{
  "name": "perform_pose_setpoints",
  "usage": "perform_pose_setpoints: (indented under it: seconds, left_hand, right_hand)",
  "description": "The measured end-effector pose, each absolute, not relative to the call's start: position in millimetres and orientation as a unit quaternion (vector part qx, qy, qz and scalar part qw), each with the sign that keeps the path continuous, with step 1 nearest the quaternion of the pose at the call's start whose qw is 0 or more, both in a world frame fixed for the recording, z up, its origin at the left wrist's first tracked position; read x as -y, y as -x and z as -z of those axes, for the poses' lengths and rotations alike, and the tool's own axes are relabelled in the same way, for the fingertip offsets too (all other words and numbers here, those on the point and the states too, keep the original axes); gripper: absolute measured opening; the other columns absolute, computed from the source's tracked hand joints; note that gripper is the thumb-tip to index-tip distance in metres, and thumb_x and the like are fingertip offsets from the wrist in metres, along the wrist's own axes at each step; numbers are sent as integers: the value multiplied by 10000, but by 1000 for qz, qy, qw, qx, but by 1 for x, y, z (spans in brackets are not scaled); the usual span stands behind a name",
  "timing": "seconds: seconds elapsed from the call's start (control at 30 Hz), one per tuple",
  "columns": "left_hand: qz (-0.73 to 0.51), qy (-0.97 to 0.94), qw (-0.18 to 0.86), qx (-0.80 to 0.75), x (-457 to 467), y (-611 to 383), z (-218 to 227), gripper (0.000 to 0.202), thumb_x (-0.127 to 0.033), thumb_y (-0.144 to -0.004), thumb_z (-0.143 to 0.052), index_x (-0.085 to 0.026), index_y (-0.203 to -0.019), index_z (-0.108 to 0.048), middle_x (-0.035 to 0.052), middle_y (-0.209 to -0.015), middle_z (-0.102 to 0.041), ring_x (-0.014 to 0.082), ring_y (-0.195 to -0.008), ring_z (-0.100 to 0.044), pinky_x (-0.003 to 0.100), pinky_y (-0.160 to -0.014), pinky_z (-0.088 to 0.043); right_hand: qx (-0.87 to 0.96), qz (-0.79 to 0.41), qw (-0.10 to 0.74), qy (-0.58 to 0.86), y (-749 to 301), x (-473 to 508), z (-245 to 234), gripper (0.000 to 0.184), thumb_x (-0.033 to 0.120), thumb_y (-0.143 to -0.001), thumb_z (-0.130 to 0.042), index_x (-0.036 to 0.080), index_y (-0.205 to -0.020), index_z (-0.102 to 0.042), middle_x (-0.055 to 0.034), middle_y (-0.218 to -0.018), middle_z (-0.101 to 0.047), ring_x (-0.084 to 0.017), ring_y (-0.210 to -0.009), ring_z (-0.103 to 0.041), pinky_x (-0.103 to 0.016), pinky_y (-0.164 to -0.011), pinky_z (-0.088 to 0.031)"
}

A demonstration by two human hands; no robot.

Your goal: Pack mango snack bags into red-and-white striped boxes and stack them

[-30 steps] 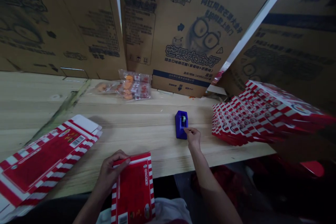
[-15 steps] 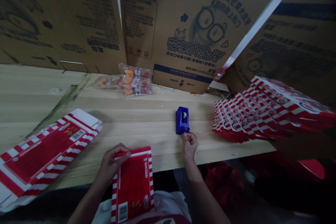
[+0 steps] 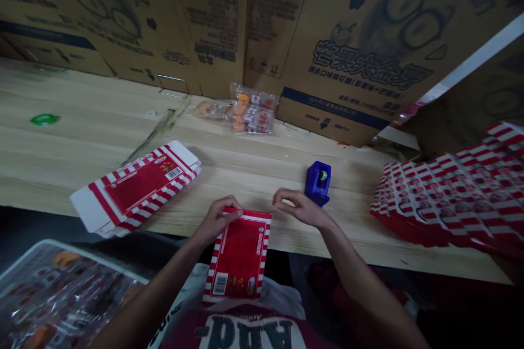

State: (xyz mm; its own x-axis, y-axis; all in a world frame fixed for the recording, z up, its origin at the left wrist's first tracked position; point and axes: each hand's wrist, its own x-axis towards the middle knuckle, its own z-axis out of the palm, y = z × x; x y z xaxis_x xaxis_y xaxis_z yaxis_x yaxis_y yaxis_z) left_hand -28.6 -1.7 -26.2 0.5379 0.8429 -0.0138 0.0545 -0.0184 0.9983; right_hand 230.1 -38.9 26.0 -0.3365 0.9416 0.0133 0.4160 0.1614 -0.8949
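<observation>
My left hand [image 3: 215, 220] grips the top edge of a red-and-white striped box [image 3: 239, 255] that stands against the table's front edge over my lap. My right hand [image 3: 295, 207] hovers just right of the box's top, fingers pinched together, probably on a small piece of tape that I cannot make out. A blue tape dispenser [image 3: 318, 183] sits on the wooden table [image 3: 82, 142] just beyond my right hand.
Flattened striped boxes [image 3: 139, 185] lie at left; a fanned stack of them [image 3: 450, 196] lies at right. Clear snack packets [image 3: 245, 110] sit by the big cardboard cartons [image 3: 347, 38] at the back. A tray of packets [image 3: 53, 294] is at lower left.
My right hand left the tape dispenser and came back toward the box top, fingers pinched. The view swung left and down, showing the tray at lower left.
</observation>
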Motion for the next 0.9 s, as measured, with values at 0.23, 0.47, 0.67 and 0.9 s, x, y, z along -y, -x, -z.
perform_pose_setpoints:
  seconds: [0.23,0.47,0.67,0.9]
  left_hand:
    - [-319,-634,623,-330,1,13,19,183,-313,-758,-653,-143,-696,-629,17,-727,-591,156,-741,-547,233,-652,-406]
    - [-313,-607,646,-342,5,16,22,165,-303,-773,-640,-141,-753,-616,27,-759,-620,153,-730,-565,227,-629,-414]
    - [-320,-625,620,-350,7,24,16,144,-292,-791,-625,-150,-765,-637,10,-766,-587,152,-749,-555,231,-656,-419]
    - [-329,-689,555,-329,13,32,3,120,-257,-831,-582,-157,-806,-644,20,-800,-590,159,-785,-574,253,-729,-425]
  right_hand:
    - [873,-395,35,284,-178,-22,-57,94,114,-731,-650,181,-665,-658,17,-715,-550,-118,-663,-509,-223,-623,-379]
    - [897,-204,13,391,-165,-8,-49,212,244,-667,-770,171,-583,-590,-39,-724,-549,-159,-680,-491,-259,-585,-316]
    - [756,-388,183,495,-171,14,-14,237,344,-702,-754,177,-770,-600,21,-664,-569,-113,-580,-472,-229,-538,-301]
    - [408,-716,286,488,-167,23,1,313,370,-574,-803,162,-608,-571,69,-515,-528,-65,-450,-414,-200,-457,-283]
